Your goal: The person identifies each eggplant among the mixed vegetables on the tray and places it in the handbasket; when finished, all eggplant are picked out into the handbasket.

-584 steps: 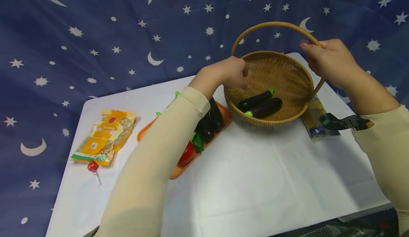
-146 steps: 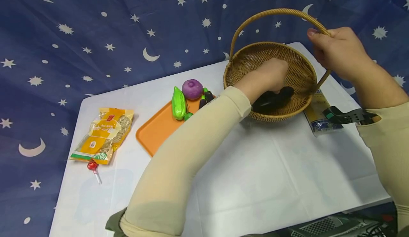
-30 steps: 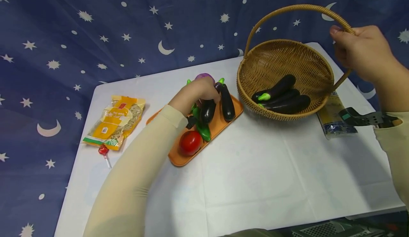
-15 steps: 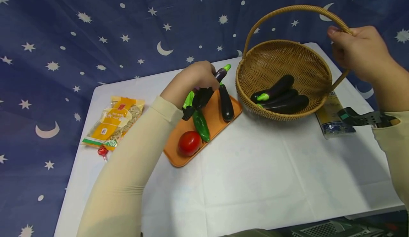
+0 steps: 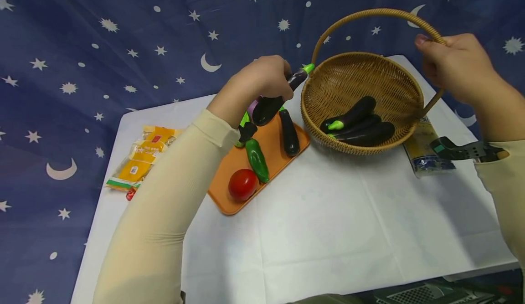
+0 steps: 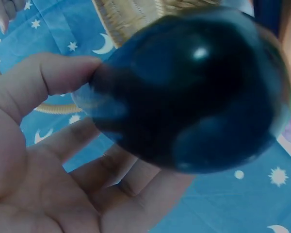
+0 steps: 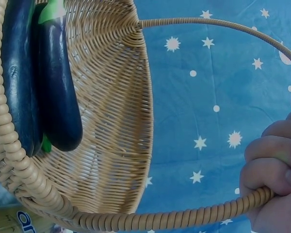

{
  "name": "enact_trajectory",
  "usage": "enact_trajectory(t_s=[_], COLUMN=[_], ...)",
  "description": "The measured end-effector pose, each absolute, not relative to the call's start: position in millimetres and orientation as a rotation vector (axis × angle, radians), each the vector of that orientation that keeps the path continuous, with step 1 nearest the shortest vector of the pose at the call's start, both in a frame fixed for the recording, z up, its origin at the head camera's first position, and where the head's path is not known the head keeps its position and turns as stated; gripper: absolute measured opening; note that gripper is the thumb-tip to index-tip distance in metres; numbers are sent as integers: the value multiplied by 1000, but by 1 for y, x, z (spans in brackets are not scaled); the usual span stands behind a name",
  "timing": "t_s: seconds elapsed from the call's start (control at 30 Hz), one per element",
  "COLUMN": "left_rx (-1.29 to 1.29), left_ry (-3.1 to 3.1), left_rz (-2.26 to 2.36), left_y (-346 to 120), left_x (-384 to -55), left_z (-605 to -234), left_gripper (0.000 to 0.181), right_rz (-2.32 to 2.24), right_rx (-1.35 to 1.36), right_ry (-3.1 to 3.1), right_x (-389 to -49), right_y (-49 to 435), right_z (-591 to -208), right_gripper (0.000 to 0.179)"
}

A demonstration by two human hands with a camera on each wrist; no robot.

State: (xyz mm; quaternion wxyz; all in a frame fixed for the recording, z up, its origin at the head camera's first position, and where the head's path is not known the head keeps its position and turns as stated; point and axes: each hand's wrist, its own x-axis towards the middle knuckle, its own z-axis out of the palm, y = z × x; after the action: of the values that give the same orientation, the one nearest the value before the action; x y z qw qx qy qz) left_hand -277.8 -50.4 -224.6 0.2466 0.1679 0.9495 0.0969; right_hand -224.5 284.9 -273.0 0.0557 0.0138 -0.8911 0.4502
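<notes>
My left hand (image 5: 262, 81) holds a dark purple eggplant (image 5: 268, 109) in the air above an orange tray (image 5: 227, 206), its green stem pointing up towards the basket. In the left wrist view the eggplant (image 6: 194, 92) looms large, pinched between thumb and fingers. My right hand (image 5: 459, 67) grips the handle of a wicker basket (image 5: 369, 76), which leans open towards me. Three eggplants (image 5: 369, 134) lie together at the basket's near side. The right wrist view shows the fingers (image 7: 274, 153) curled round the handle. Another eggplant (image 5: 289, 133) lies on the tray's right end.
A tomato (image 5: 243, 184) and a green pepper (image 5: 257, 160) lie on the tray, with a purple vegetable partly hidden behind my left hand. A yellow noodle packet (image 5: 143, 156) and a lollipop (image 5: 130, 194) are at left. Another packet (image 5: 426, 151) lies beside the basket.
The basket holds three eggplants where two lay at first. Over the last second my left hand has lifted another eggplant off the tray, up and right. The right hand keeps its grip.
</notes>
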Motion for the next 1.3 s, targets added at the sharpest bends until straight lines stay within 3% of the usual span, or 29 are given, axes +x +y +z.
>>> enact_trajectory(t_s=[0.57,1.03,1.3], left_rx=[723,831,826], left_ry=[2633,2600,2550], left_rz=[253,71,-52], left_y=[22,100,128], left_x=[-268,-269,-268], left_z=[-231,-260,-275], left_gripper=[26,20,26], right_rz=[1420,1477,1469], right_rx=[111,135,106], right_ry=[-2677,-2623,-2634], right_x=[-222,-223,-222], right_y=[293,299,303], right_z=[-278,-279,-278], right_gripper=[68,66,69])
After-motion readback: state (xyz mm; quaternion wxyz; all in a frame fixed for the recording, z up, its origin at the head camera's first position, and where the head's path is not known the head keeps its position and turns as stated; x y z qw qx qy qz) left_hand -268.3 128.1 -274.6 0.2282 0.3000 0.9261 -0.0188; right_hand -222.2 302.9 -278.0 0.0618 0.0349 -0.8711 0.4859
